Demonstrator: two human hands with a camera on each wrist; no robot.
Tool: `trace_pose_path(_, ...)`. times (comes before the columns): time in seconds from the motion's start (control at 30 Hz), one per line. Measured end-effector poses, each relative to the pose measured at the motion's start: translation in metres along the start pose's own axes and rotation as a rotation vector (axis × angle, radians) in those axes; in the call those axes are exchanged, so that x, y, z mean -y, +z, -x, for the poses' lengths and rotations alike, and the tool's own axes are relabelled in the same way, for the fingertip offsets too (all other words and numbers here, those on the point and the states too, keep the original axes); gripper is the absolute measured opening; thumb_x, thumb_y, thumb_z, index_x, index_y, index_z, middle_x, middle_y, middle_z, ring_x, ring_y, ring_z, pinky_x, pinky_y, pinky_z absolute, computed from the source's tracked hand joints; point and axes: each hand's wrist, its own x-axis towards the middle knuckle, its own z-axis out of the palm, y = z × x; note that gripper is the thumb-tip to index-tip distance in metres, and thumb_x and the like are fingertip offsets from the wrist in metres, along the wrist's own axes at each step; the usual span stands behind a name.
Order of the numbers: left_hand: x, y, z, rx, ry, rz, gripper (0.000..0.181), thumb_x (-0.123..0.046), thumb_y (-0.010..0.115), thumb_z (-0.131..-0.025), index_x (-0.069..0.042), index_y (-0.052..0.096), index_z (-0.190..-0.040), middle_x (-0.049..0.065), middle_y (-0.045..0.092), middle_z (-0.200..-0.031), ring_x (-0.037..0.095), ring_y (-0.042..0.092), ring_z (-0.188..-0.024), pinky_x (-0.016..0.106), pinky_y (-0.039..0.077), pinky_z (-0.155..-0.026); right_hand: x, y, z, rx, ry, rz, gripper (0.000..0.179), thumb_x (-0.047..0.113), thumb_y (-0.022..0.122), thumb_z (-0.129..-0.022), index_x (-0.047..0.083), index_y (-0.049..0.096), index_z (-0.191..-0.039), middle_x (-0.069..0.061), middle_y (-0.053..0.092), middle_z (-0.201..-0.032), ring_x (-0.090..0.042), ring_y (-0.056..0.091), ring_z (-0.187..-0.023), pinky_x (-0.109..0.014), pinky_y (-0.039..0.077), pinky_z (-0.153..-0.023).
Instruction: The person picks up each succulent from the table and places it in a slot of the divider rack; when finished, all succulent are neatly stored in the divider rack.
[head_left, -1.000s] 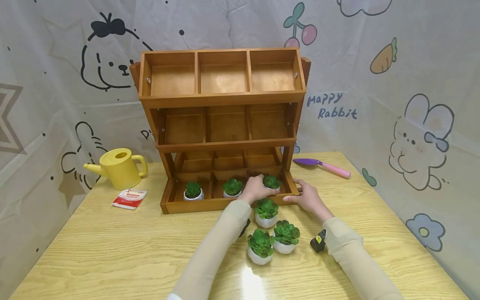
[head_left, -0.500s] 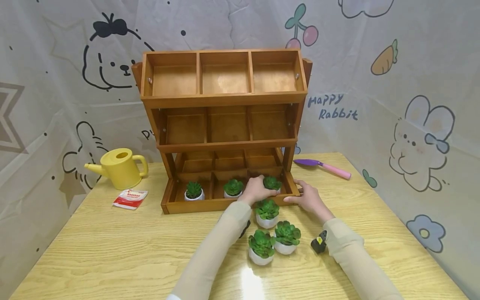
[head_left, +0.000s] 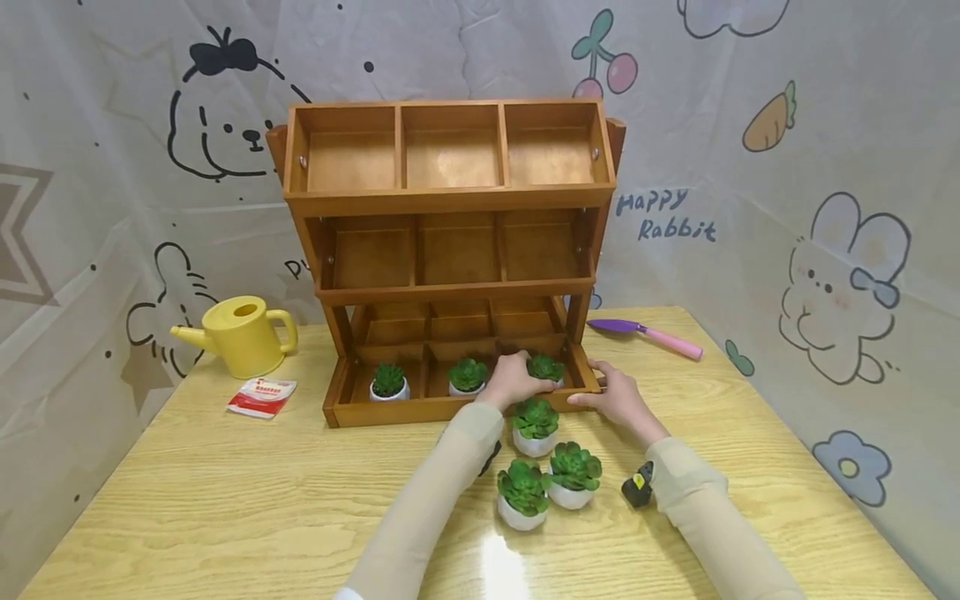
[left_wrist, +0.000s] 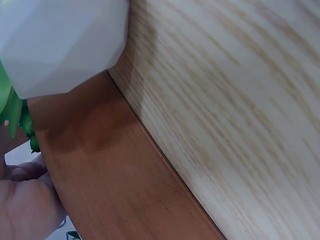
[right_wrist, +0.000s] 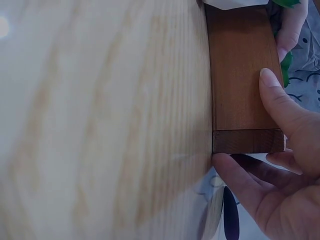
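In the head view my left hand (head_left: 512, 381) holds a small potted succulent (head_left: 546, 367) in the right compartment of the wooden shelf's (head_left: 450, 204) bottom tier. Part of its white pot is hidden by the fingers. My right hand (head_left: 618, 398) grips the front right corner of that tier. The right wrist view shows the right thumb (right_wrist: 272, 85) on the front board (right_wrist: 242, 70) and the other fingers around its end. Two more succulents, one left (head_left: 388, 381) and one middle (head_left: 467, 376), stand in the same tier. A white faceted pot (left_wrist: 65, 45) is close in the left wrist view.
Three potted succulents (head_left: 522, 493) stand on the table (head_left: 225, 500) before the shelf, the nearest to it just below my left hand. A yellow watering can (head_left: 245, 337) and a red-white packet (head_left: 262, 397) lie left. A purple trowel with pink handle (head_left: 670, 341) lies right.
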Motion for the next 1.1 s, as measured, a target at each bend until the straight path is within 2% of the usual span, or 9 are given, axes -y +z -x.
trace_pose_path(0.23, 0.004, 0.000, 0.003, -0.019, 0.025, -0.024, 0.083, -0.046, 0.070, -0.083, 0.000, 0.038, -0.144, 0.020, 0.048, -0.141, 0.032, 0.051, -0.126, 0.044, 0.047, -0.098, 0.001, 0.002, -0.001, -0.006, -0.015, -0.011, 0.083, 0.033, 0.074, -0.083, -0.002, 0.033, -0.146, -0.034, 0.053, -0.129, -0.045, 0.055, -0.116, -0.053, 0.047, -0.094)
trace_pose_path(0.4, 0.003, 0.000, 0.010, -0.004, 0.043, 0.021, 0.085, -0.048, 0.069, -0.083, 0.000, 0.036, -0.145, 0.021, 0.046, -0.143, 0.034, 0.048, -0.129, 0.046, 0.045, -0.101, 0.000, 0.002, 0.001, 0.000, -0.004, -0.010, 0.083, 0.032, 0.075, -0.084, -0.002, 0.032, -0.146, -0.035, 0.052, -0.129, -0.046, 0.053, -0.117, -0.054, 0.045, -0.096)
trace_pose_path(0.57, 0.001, -0.003, 0.019, -0.031, 0.066, 0.068, 0.084, -0.050, 0.069, -0.082, 0.000, 0.040, -0.143, 0.019, 0.055, -0.132, 0.031, 0.056, -0.118, 0.043, 0.049, -0.094, 0.000, 0.000, 0.000, -0.007, -0.018, -0.010, 0.082, 0.031, 0.074, -0.084, -0.003, 0.031, -0.146, -0.036, 0.052, -0.128, -0.046, 0.054, -0.117, -0.054, 0.045, -0.095)
trace_pose_path(0.7, 0.005, -0.007, 0.026, -0.083, 0.114, 0.089, 0.076, -0.050, 0.069, -0.082, -0.002, 0.047, -0.137, 0.014, 0.061, -0.120, 0.027, 0.058, -0.108, 0.041, 0.050, -0.089, -0.001, 0.000, 0.000, -0.005, -0.014, -0.020, 0.084, 0.032, 0.075, -0.084, -0.003, 0.031, -0.146, -0.036, 0.053, -0.126, -0.046, 0.055, -0.115, -0.054, 0.046, -0.094)
trace_pose_path(0.87, 0.010, -0.014, 0.035, -0.131, 0.208, 0.101, 0.060, -0.043, 0.069, -0.085, -0.002, 0.057, -0.126, 0.013, 0.063, -0.118, 0.026, 0.060, -0.108, 0.040, 0.051, -0.089, -0.003, 0.000, 0.000, -0.009, -0.008, -0.027, 0.088, 0.037, 0.075, -0.082, -0.002, 0.030, -0.147, -0.035, 0.055, -0.125, -0.044, 0.057, -0.113, -0.053, 0.046, -0.094)
trace_pose_path(1.0, 0.011, -0.019, 0.049, -0.103, 0.267, 0.097, 0.058, -0.042, 0.069, -0.085, 0.000, 0.057, -0.124, 0.016, 0.063, -0.116, 0.028, 0.060, -0.107, 0.041, 0.051, -0.089, -0.001, -0.001, 0.001, -0.009, -0.014, -0.025, 0.088, 0.037, 0.075, -0.082, -0.003, 0.031, -0.146, -0.035, 0.056, -0.124, -0.044, 0.058, -0.112, -0.052, 0.047, -0.093)
trace_pose_path(1.1, 0.012, -0.022, 0.062, -0.065, 0.283, 0.074, 0.060, -0.043, 0.069, -0.085, 0.000, 0.055, -0.125, 0.017, 0.062, -0.119, 0.029, 0.059, -0.109, 0.042, 0.050, -0.090, 0.000, -0.001, 0.001, -0.008, -0.021, -0.021, 0.088, 0.037, 0.076, -0.081, -0.004, 0.032, -0.146, -0.035, 0.056, -0.123, -0.044, 0.058, -0.111, -0.053, 0.047, -0.093)
